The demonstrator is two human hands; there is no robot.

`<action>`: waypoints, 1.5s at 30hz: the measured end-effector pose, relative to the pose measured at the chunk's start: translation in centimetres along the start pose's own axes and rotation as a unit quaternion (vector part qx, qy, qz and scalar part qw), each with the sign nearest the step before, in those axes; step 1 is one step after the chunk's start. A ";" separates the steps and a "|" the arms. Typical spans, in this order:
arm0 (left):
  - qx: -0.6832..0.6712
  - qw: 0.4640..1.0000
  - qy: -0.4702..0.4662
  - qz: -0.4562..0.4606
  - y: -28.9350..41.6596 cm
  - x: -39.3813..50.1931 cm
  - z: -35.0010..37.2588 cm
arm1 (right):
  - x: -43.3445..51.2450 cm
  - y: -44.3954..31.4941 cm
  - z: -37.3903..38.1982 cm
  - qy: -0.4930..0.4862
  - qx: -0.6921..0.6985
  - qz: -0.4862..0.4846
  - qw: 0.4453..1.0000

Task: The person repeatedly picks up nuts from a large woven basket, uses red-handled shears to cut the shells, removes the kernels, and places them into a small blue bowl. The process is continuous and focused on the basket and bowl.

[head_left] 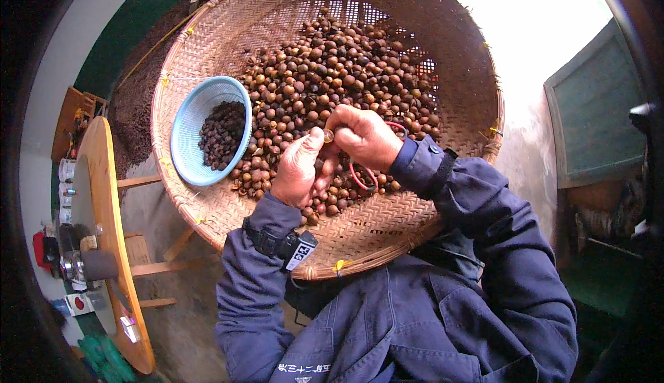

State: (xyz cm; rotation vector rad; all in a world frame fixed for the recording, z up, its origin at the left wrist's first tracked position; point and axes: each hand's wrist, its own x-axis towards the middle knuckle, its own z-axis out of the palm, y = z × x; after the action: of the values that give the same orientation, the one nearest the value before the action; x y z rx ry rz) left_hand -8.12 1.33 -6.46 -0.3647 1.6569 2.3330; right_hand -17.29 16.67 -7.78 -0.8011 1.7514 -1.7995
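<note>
A wide woven bamboo basket (207,56) lies before me, holding a heap of round brown fruits (332,61). Over the near part of the heap, my left hand (301,167) pinches a small, partly translucent brown fruit (328,135) between its fingers. My right hand (365,136) touches the same fruit from the other side, its fingers curled; whether it holds something more is hidden. Red-handled scissors (365,178) show beneath and beside my right hand, their blades out of sight. Inside the basket at the left, a light blue plastic colander (179,139) leans with dark seeds (220,136) in it.
At the left stands a round wooden table (104,175) with a dark cylindrical object and small boxes on it. A dark brown heap (140,87) lies behind the basket's left side. A framed green panel (596,108) stands at the right.
</note>
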 end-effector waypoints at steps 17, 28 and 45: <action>0.020 0.997 0.068 -0.033 0.1 0.2 -0.7 | 0.2 0.2 -0.7 -0.098 0.097 0.035 0.990; 0.189 0.969 0.100 0.122 -1.3 1.3 -0.5 | 0.4 1.8 0.0 -0.027 -0.035 -0.013 0.999; 0.226 0.962 0.017 0.151 -0.5 0.5 -0.4 | -0.7 1.5 0.5 0.004 -0.152 -0.157 0.976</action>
State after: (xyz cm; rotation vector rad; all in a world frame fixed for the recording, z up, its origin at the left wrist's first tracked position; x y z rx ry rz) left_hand -8.41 1.17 -7.21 -0.0615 2.3268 2.0477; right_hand -16.55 16.72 -9.36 -1.2575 2.0286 -1.7439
